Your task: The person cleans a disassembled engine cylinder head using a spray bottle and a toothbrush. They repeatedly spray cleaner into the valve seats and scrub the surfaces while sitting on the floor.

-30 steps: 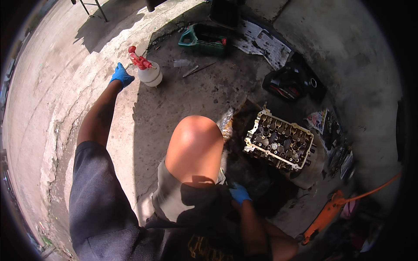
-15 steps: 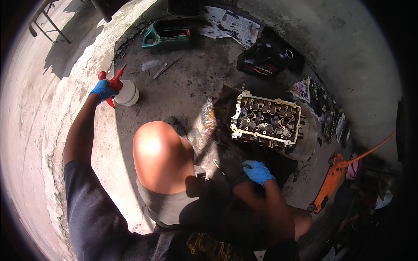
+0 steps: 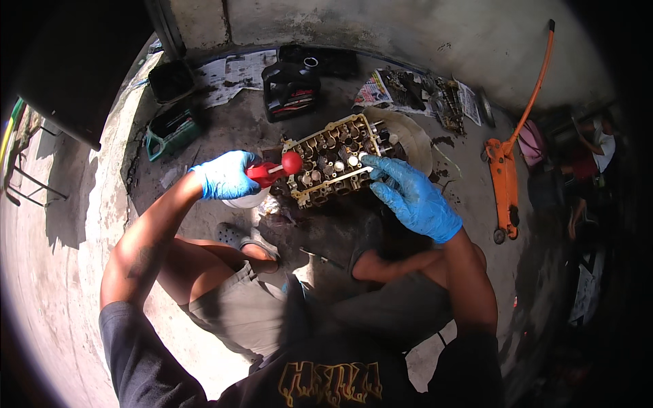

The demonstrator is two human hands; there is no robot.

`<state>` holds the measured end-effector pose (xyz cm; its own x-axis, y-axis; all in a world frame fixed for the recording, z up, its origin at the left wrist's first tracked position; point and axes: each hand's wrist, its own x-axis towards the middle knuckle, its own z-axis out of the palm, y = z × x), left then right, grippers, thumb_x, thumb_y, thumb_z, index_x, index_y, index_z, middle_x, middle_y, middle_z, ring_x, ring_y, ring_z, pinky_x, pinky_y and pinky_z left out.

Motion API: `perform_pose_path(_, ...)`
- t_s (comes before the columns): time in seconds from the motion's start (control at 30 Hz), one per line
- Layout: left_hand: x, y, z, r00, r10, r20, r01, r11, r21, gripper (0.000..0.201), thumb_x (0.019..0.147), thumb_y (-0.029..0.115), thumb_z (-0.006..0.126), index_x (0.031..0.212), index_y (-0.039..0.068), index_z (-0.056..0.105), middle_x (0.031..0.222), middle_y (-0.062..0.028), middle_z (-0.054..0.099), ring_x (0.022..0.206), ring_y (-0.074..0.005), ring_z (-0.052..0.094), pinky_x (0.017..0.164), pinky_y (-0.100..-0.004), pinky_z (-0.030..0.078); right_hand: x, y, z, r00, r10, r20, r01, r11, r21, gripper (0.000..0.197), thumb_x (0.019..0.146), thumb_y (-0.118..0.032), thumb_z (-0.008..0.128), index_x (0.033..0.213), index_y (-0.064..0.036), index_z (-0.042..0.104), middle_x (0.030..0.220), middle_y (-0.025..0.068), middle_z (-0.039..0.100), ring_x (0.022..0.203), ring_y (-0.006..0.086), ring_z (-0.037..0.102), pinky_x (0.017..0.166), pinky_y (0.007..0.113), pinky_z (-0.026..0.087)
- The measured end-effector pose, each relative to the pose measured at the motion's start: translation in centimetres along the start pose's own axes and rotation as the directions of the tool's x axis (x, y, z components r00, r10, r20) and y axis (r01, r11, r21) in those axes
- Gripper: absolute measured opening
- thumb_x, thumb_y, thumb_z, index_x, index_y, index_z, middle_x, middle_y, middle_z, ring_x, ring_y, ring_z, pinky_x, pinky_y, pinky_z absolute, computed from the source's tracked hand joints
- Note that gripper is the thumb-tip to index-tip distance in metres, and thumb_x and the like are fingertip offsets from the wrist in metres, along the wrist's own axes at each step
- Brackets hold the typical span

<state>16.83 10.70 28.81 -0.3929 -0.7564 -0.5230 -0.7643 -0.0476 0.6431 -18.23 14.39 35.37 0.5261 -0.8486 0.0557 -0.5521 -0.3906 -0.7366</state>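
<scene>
In my blue-gloved left hand (image 3: 224,177) is a pump spray bottle (image 3: 266,175) with a red head and round red knob; most of its white body is hidden below the hand. The red head is at the left end of an engine cylinder head (image 3: 328,144), a metal casting with rows of round parts in its open top. My right hand (image 3: 416,198), gloved in blue with a dark stain on the fingers, is over the casting's near right edge. Its fingers are bent and apart with nothing in them; whether they touch the metal, I cannot tell.
Behind lie a black container (image 3: 289,88) with tools, a green cut-open jug (image 3: 173,129) and newspapers (image 3: 238,71). Greasy parts (image 3: 445,102) rest on paper at the back right. An orange floor jack (image 3: 502,183) stands on the right. My clog-shod feet (image 3: 235,236) are close in front.
My left hand has brought the spray bottle rightward from the far left to the cylinder head. My right hand has risen from beside my leg to the casting. The view has turned.
</scene>
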Motion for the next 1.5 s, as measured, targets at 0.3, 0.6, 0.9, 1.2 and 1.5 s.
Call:
perform_pose_path(0.3,12.1,10.4,24.9,0.953,0.197,-0.229,-0.281,0.858,-0.430,0.043,0.081,0.022,0.066,0.118,0.002,0.060,0.103,-0.0182,0.069,0.098,-0.0258,0.067,0.087,-0.0358,0.051,-3.3,7.9,6.0,0.922,0.240,-0.304,-0.376,0.747,-0.548,0.022,0.088,-0.028,0.061,0.095,-0.0080,0.067,0.093,0.0167,0.063,0.078,0.0365,0.064,0.068,0.046,0.052)
perform_pose_path(0.6,13.5,7.3,35.3,0.948,0.172,-0.267,-0.269,0.881,-0.390,0.049,0.077,0.020,0.064,0.125,0.010,0.058,0.110,-0.0200,0.066,0.103,-0.0381,0.063,0.092,-0.0436,0.051,-7.6,9.9,5.7,0.802,0.332,-0.496,-0.553,0.727,-0.407,0.022,0.077,-0.010,0.059,0.098,-0.0100,0.065,0.075,0.0136,0.067,0.068,0.0350,0.065,0.062,0.045,0.052)
perform_pose_path(0.9,13.0,7.0,36.2,0.999,-0.007,0.046,0.027,0.884,-0.466,0.033,0.084,0.036,0.067,0.099,0.006,0.071,0.095,-0.0190,0.070,0.095,-0.0294,0.068,0.086,-0.0385,0.051,-9.2,12.3,9.7,0.785,0.309,-0.536,-0.539,0.767,-0.347,0.023,0.077,-0.005,0.056,0.097,-0.0105,0.067,0.082,0.0151,0.068,0.079,0.0358,0.065,0.070,0.046,0.051)
perform_pose_path(1.2,12.9,7.0,36.9,0.999,-0.013,0.031,0.027,0.865,-0.502,0.031,0.086,0.032,0.065,0.099,0.006,0.071,0.092,-0.0181,0.071,0.089,-0.0259,0.068,0.083,-0.0367,0.052,-9.6,12.0,10.0,0.757,0.338,-0.559,-0.555,0.784,-0.278,0.030,0.079,-0.009,0.055,0.108,-0.0126,0.065,0.091,0.0121,0.068,0.083,0.0304,0.065,0.069,0.043,0.052)
perform_pose_path(1.5,13.6,7.0,38.0,1.000,-0.019,0.016,0.025,0.818,-0.575,0.024,0.086,0.023,0.066,0.102,0.006,0.070,0.093,-0.0122,0.072,0.088,-0.0193,0.067,0.084,-0.0343,0.051,-9.7,12.2,10.0,0.749,0.303,-0.590,-0.521,0.819,-0.241,0.032,0.081,-0.015,0.054,0.111,-0.0102,0.064,0.094,0.0175,0.068,0.091,0.0363,0.066,0.078,0.045,0.053)
